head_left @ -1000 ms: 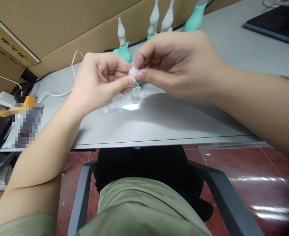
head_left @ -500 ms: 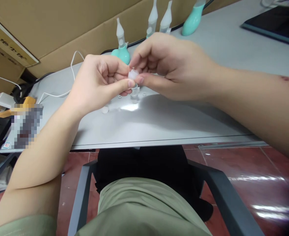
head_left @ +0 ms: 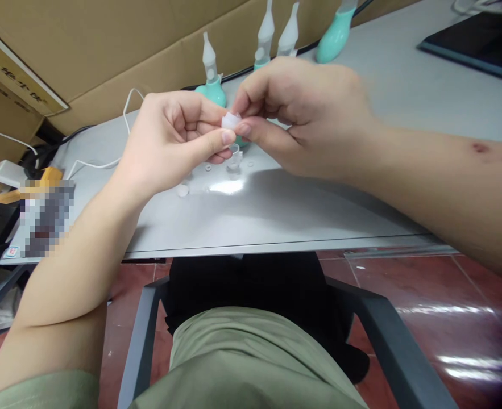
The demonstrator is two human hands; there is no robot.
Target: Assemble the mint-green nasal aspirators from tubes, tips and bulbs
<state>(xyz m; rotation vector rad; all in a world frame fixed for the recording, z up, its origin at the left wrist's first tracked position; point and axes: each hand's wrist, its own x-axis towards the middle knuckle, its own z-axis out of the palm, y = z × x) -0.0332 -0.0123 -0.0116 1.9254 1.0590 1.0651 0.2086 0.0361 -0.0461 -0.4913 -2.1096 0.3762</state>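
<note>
Between the fingertips of both hands is a small translucent white plastic piece [head_left: 231, 121], held above the table. My left hand [head_left: 171, 142] pinches it with thumb and forefinger from the left. From the right, my right hand [head_left: 297, 113] pinches its other side; the fingers partly hide its shape. Just below stands a small clear plastic cup-like part [head_left: 234, 162] on the table. Near it lie a small ring [head_left: 208, 167] and a flat pale disc [head_left: 183, 190].
Teal-bulbed nasal aspirators with white tips stand along the cardboard at the back, one [head_left: 211, 85] behind my hands, another [head_left: 338, 31] farther right. A dark flat device [head_left: 476, 42] lies at the far right. A white cable [head_left: 92, 165] and charger [head_left: 7, 173] are at left.
My right hand and forearm have turned and shifted slightly. The white piece has tilted and risen a little between my fingers, showing more of the clear part below.
</note>
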